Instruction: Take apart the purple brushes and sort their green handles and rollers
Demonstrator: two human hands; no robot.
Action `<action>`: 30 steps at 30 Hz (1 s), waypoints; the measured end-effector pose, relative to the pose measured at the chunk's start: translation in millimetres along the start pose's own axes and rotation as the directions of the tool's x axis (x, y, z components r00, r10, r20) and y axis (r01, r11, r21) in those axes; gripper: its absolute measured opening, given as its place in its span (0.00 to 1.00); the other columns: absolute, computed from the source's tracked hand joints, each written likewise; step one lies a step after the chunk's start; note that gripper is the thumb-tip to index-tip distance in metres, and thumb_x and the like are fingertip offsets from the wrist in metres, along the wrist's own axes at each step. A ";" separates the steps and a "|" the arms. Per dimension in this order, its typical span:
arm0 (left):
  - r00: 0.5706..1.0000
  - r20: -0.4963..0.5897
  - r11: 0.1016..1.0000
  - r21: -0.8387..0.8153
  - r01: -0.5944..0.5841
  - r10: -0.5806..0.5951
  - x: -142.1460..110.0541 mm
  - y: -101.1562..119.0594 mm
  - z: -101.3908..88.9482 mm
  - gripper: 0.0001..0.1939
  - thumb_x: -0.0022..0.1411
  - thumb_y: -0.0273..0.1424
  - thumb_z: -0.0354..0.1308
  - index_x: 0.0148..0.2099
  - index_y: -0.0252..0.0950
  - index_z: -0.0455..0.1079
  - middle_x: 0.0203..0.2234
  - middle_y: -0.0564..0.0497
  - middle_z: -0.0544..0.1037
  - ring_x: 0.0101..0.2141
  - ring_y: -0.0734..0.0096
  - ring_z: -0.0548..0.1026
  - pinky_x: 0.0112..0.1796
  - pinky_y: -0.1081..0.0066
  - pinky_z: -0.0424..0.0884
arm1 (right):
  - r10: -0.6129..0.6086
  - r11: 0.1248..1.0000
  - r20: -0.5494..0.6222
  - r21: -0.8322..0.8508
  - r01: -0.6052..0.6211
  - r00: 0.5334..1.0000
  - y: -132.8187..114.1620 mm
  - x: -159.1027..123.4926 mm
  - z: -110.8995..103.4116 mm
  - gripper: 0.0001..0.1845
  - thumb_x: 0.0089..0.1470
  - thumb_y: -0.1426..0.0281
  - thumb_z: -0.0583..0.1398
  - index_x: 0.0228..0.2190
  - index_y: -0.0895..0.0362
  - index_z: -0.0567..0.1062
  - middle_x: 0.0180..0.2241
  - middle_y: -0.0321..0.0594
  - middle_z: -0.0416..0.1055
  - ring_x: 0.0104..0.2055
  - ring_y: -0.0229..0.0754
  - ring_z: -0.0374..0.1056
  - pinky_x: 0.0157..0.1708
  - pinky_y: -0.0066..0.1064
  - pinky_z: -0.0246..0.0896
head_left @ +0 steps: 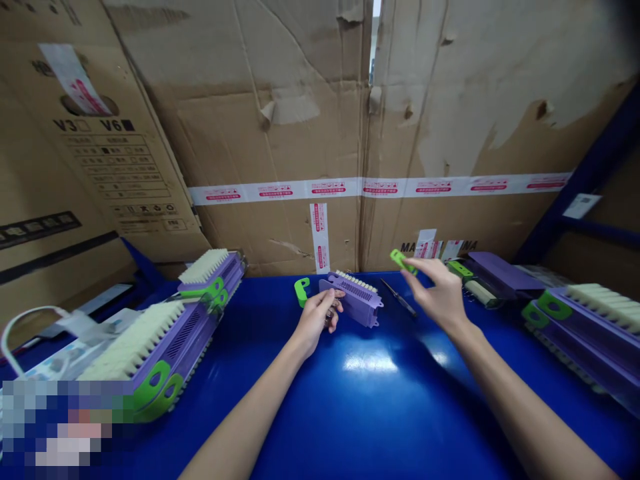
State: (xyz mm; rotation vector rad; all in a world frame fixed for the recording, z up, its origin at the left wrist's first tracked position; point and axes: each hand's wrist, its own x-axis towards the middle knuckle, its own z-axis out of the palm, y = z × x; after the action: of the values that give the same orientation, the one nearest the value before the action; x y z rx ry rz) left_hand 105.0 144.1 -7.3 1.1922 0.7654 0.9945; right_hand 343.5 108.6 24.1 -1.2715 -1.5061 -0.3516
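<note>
My left hand point(320, 315) is closed round the near end of a purple brush block point(356, 297) with pale bristles on top, holding it just above the blue table point(370, 400). A green clip point(301, 291) sits at the block's left end. My right hand point(437, 290) pinches a small green plastic piece point(401, 260) between thumb and fingertips, to the right of the block. A thin dark tool point(399, 297) lies on the table between the two hands.
A stack of finished purple brushes with green clips point(170, 333) lies at the left. More purple brush parts point(585, 320) and a purple cover point(500, 270) lie at the right. Cardboard boxes point(320, 133) wall the back. A blue rack post point(590, 173) rises at the right.
</note>
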 end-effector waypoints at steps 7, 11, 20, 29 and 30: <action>0.998 -0.059 1.000 0.014 -0.012 0.013 4.3 -2.9 -6.7 0.27 0.52 0.51 0.58 0.42 0.31 0.69 0.25 0.53 0.68 0.16 0.82 0.63 0.14 0.79 0.55 | 0.299 0.709 -0.056 -0.655 -0.261 0.953 78.2 -8.2 -37.2 0.14 0.51 0.69 0.54 0.35 0.60 0.78 0.37 0.49 0.75 0.39 0.52 0.66 0.36 0.38 0.57; 0.998 -0.053 1.000 0.012 -0.015 0.015 5.0 -2.9 -7.9 0.27 0.52 0.50 0.58 0.42 0.31 0.69 0.25 0.52 0.69 0.17 0.82 0.63 0.14 0.79 0.55 | 0.488 0.547 -0.007 -0.777 -0.312 0.873 82.6 -13.0 -48.2 0.17 0.52 0.72 0.52 0.39 0.63 0.78 0.38 0.54 0.74 0.40 0.55 0.65 0.33 0.38 0.50; 0.998 -0.064 1.000 -0.006 -0.010 0.009 5.7 -1.7 -9.4 0.25 0.52 0.49 0.59 0.42 0.32 0.68 0.26 0.52 0.69 0.17 0.82 0.63 0.14 0.80 0.55 | 0.659 0.379 0.022 -0.873 -0.307 0.752 73.7 -10.7 -54.5 0.18 0.53 0.72 0.51 0.40 0.67 0.76 0.41 0.58 0.71 0.43 0.57 0.61 0.32 0.36 0.46; 0.998 -0.068 0.999 -0.036 -0.009 0.007 4.1 -0.5 -8.4 0.26 0.51 0.49 0.60 0.42 0.32 0.68 0.25 0.53 0.69 0.17 0.82 0.63 0.15 0.80 0.54 | 0.663 0.302 -0.049 -0.895 -0.328 0.747 83.7 -17.9 -47.8 0.17 0.52 0.71 0.53 0.37 0.66 0.77 0.39 0.57 0.72 0.44 0.58 0.61 0.34 0.38 0.48; 0.998 -0.068 0.999 -0.040 -0.007 0.005 4.0 -0.2 -8.4 0.26 0.50 0.49 0.60 0.42 0.32 0.68 0.25 0.53 0.69 0.17 0.82 0.63 0.15 0.80 0.54 | 0.659 0.302 -0.053 -0.895 -0.329 0.750 85.4 -18.6 -47.5 0.16 0.51 0.71 0.53 0.36 0.66 0.78 0.39 0.58 0.72 0.44 0.58 0.61 0.34 0.39 0.48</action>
State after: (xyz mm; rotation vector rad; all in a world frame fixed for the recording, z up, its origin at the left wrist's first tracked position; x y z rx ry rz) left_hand 99.2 151.0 -9.3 1.1320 0.7921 1.0547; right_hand 437.1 95.5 -7.1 -2.7049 -1.0284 -0.5253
